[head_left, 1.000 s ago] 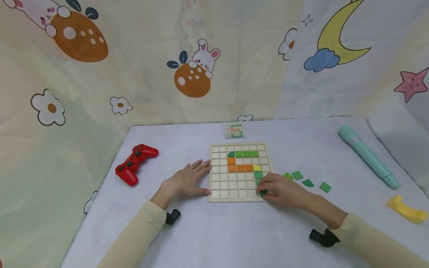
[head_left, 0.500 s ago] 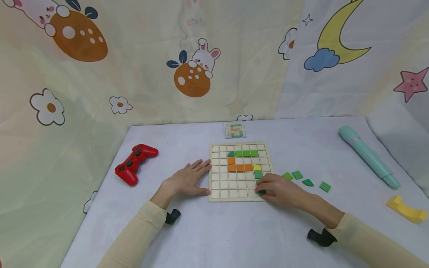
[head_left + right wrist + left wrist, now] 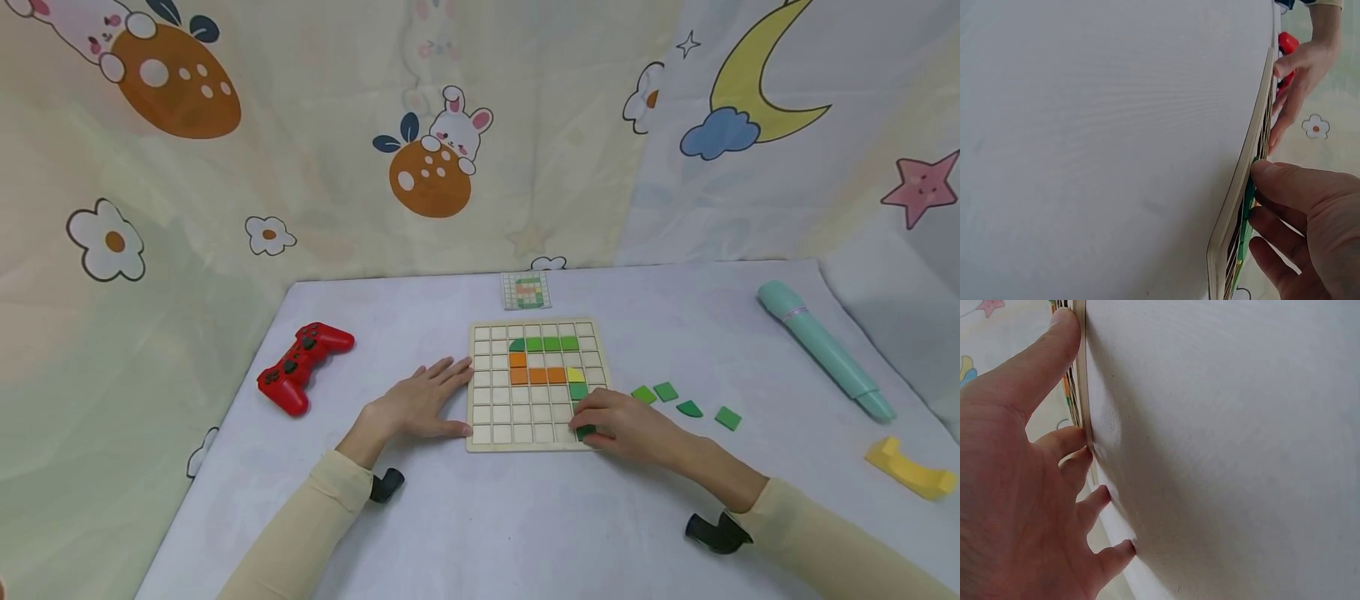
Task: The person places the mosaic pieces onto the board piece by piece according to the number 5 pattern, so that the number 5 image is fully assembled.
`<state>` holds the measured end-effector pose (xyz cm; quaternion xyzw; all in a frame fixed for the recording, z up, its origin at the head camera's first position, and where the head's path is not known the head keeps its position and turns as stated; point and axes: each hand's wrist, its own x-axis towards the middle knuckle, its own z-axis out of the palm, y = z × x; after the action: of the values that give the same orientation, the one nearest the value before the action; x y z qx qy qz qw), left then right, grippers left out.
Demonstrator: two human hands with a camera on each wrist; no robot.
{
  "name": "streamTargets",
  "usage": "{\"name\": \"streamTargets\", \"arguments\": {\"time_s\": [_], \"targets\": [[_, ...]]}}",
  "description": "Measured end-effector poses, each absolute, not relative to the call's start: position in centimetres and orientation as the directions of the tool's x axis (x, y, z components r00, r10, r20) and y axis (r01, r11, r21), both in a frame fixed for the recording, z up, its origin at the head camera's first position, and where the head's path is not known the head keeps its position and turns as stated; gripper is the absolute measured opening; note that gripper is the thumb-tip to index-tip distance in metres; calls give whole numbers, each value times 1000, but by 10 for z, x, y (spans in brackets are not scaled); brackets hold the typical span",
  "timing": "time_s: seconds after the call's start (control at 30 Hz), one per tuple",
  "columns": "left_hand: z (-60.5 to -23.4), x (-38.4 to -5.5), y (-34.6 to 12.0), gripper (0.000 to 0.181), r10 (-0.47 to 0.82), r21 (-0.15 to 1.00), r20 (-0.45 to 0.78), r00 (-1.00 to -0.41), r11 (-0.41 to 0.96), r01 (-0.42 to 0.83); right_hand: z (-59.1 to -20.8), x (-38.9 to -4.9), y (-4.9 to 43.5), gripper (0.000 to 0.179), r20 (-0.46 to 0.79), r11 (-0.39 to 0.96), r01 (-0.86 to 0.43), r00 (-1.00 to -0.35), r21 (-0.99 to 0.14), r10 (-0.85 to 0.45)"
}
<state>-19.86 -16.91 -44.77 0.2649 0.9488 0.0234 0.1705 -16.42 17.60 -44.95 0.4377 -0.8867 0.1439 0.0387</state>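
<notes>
A pale wooden grid board point(image 3: 501, 417) lies mid-table with green, orange and yellow tiles set in its cells, among them an orange tile point(image 3: 537, 376) and a yellow tile point(image 3: 575, 375). My left hand point(image 3: 420, 406) is spread flat, its thumb and fingertips against the board's left edge. Over the lower right part of the board, my right hand point(image 3: 630, 421) pinches a dark green tile point(image 3: 585, 432) between thumb and fingers, low at the grid. The fingers hide part of that tile and the cells around it. In the right wrist view the thumb point(image 3: 1285, 181) presses at the green piece.
Several loose green tiles, one a light green square point(image 3: 643, 394), another a quarter-round point(image 3: 689, 409), lie right of the board. A small pattern card point(image 3: 527, 292) sits behind it. Around are a red game controller point(image 3: 303, 367), a teal cylinder point(image 3: 825, 350) and a yellow curved block point(image 3: 909, 470).
My right hand has shifted slightly to the left with the dark green tile, along the lower part of the board. The left hand stays where it was.
</notes>
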Motion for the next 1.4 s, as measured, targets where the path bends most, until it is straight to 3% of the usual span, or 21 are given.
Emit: {"name": "streamTargets", "arguments": {"time_s": [0.33,0.63,0.77,1.0,1.4], "targets": [[-446,-200,-169,96,508,123,-303,-807,860,495,-444,-163,178,23,191,595,-761,-644,-257,-741],[-446,-201,-168,95,504,121,-312,-806,862,492,-436,-173,217,23,124,752,-550,-828,-363,-546],[-446,-201,-168,95,501,121,-311,-808,864,489,-439,-183,248,24,116,794,-483,-871,-368,-477],[-445,-200,-168,96,505,129,-312,-804,861,491,-445,-192,281,30,91,816,-464,-882,-344,-462],[-445,-198,-168,95,513,161,-317,-798,858,488,-451,-193,283,27,160,795,-493,-869,-354,-468]]}}
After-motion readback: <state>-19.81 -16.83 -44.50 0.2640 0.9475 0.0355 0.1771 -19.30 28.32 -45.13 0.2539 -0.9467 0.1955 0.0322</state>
